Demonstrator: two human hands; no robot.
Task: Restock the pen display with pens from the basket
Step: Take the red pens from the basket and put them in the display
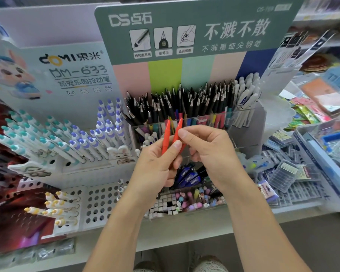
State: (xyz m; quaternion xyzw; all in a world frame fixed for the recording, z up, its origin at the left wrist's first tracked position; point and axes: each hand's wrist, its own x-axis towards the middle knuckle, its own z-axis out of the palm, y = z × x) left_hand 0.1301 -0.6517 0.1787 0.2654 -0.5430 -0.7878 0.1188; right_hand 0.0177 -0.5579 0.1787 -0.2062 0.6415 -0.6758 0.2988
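Two red pens are held up in front of the clear acrylic pen display (241, 122). My left hand (157, 163) grips the left red pen (166, 136) between thumb and fingers. My right hand (208, 150) pinches the right red pen (178, 130) near its upper part. The two pens touch or cross low down between my hands. Behind them the display's top tier is packed with black-capped pens (175, 103) standing upright and white pens (245, 97) at its right end. A blue-rimmed basket (310, 146) sits at the far right, partly cut off.
A white peg rack (98, 203) on the left holds teal-tipped pens (29, 134), purple-tipped pens (106, 130) and yellow-tipped pens (55, 205). Lower display tiers hold blue pens (188, 175) and small erasers (194, 199). Clear refill packs (283, 173) lie right of the display.
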